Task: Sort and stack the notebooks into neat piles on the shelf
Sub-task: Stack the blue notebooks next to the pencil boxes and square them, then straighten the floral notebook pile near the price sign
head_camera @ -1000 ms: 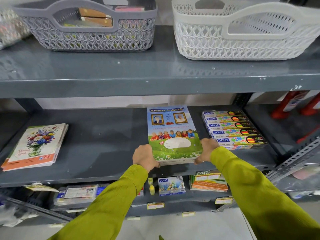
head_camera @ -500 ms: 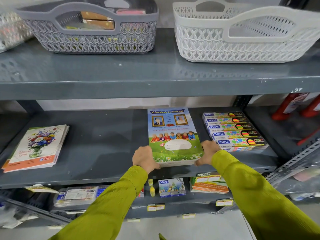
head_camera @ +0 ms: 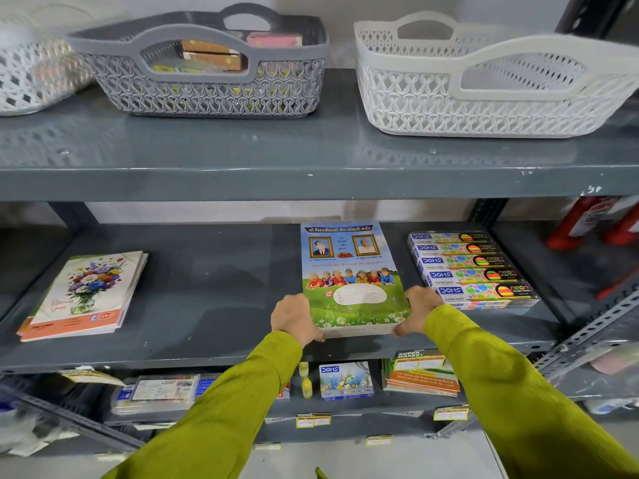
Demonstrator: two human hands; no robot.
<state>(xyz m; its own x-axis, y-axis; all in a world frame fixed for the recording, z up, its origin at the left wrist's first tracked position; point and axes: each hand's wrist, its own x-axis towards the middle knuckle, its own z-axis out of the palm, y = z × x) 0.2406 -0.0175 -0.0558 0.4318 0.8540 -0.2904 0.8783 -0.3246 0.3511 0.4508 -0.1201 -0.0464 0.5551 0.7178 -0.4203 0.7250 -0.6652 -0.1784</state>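
Head view shows both hands clamped on the near corners of a stack of notebooks with a blue-and-green children cover: the left hand grips the near left corner and the right hand grips the near right corner, fingers curled under the near edge. This stack lies flat near the middle of the grey metal shelf, its near edge close to the shelf's front lip. Just right of it sits a pile of DOMS neon pencil boxes, close to the right hand. Well apart at the left end of the same shelf lies a second pile of notebooks with a flower-bouquet cover, slightly fanned. On the shelf above stand a grey lattice basket holding small boxes and, to its right, a white lattice basket. Below, a small DOMS box stands among other stationery.
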